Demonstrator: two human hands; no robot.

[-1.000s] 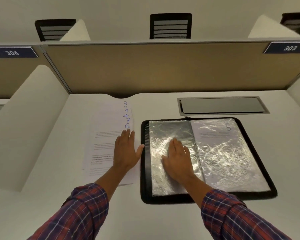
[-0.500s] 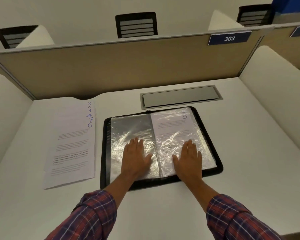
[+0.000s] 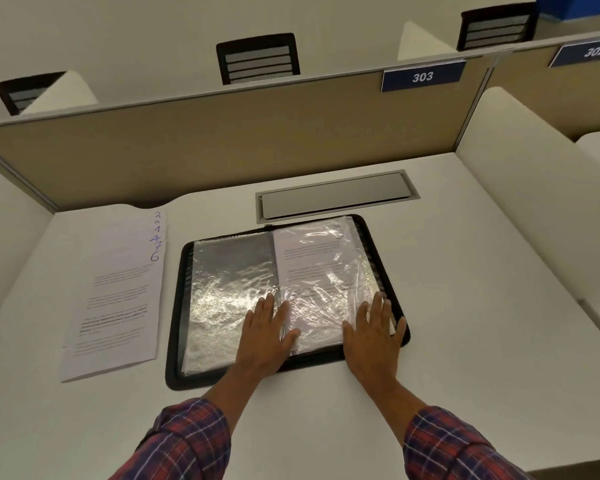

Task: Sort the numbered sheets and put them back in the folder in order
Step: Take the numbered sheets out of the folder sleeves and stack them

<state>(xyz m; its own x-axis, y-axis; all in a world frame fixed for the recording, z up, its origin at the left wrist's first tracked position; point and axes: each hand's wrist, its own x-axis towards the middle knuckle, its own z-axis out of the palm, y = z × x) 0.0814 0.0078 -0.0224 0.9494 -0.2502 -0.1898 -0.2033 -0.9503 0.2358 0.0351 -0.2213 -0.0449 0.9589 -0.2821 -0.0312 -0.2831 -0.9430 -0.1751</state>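
Observation:
A black zip folder (image 3: 174, 341) lies open on the white desk, its clear plastic sleeves showing. The left sleeve (image 3: 229, 271) looks empty; the right sleeve (image 3: 312, 265) holds a printed sheet. My left hand (image 3: 265, 332) lies flat across the folder's spine near its front edge, fingers straight. My right hand (image 3: 373, 332) lies flat on the right sleeve's lower right corner. A fanned stack of numbered sheets (image 3: 118, 299) rests left of the folder, with blue handwritten numbers along its top right, 6 on the top sheet.
A metal cable hatch (image 3: 336, 197) is set into the desk behind the folder. A tan divider panel (image 3: 222, 140) with the sign 303 closes the back. White side partitions (image 3: 520, 188) stand right and left. Bare desk (image 3: 482, 341) lies right of the folder.
My left hand left the sheet stack and came onto the folder, then slid right to its spine. My right hand moved from the left sleeve to the right sleeve's corner. The view swung right.

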